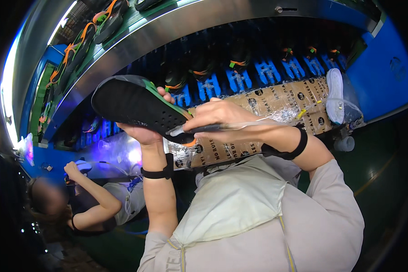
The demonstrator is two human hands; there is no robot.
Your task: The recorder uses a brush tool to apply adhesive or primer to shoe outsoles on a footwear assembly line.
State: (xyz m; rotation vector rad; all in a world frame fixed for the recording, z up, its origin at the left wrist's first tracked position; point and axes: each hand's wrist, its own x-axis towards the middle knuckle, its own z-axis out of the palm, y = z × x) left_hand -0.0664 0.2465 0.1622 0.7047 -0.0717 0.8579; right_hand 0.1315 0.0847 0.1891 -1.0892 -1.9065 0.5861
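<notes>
Tilted in front of me is a shoe (pixel 136 106), its black underside facing up, with small holes near one end and green and orange trim along the edge. My left hand (pixel 143 133) is closed around it from below, some fingertips showing at its far edge. In my right hand (pixel 217 113) is a dark-handled brush (pixel 208 128) with a clear tube trailing from it toward the right. The pale tip of the brush touches the shoe's underside near the holed end.
A bench covered in printed brown cardboard (pixel 276 99) lies beneath my hands. On its right end stands a white shoe-shaped piece (pixel 334 95). Blue holders (pixel 238 79) with shoes line the far side. Shoes ride a green conveyor (pixel 95 47). A co-worker's arm (pixel 95 195) is at left.
</notes>
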